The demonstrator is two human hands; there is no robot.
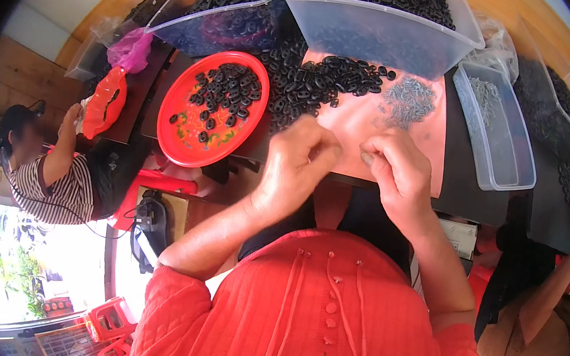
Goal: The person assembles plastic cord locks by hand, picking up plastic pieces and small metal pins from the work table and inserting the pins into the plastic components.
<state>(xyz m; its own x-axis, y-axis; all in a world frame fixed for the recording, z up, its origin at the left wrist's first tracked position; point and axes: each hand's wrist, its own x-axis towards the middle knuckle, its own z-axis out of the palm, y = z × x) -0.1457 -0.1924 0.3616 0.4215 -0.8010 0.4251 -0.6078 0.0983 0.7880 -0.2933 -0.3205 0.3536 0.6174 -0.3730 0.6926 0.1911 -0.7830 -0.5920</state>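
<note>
My left hand (301,157) is closed, fingers curled against the thumb, above the near part of a pink sheet (347,122). Facing it across a small gap, my right hand (400,164) is pinched, thumb against fingertips. Whatever either hand holds is too small or hidden to make out. Just beyond my left hand lies a heap of black oval pieces with holes (310,82), spilling onto the sheet. A pile of small silvery metal pieces (410,101), thin like pins or screws, sits on the sheet beyond my right hand.
On the left, a red plate (175,144) holds more black pieces. Clear plastic bins (385,38) full of them line the back. A long clear tray (505,157) with metal pieces stands right. People sit on the left (63,181) and right (540,341).
</note>
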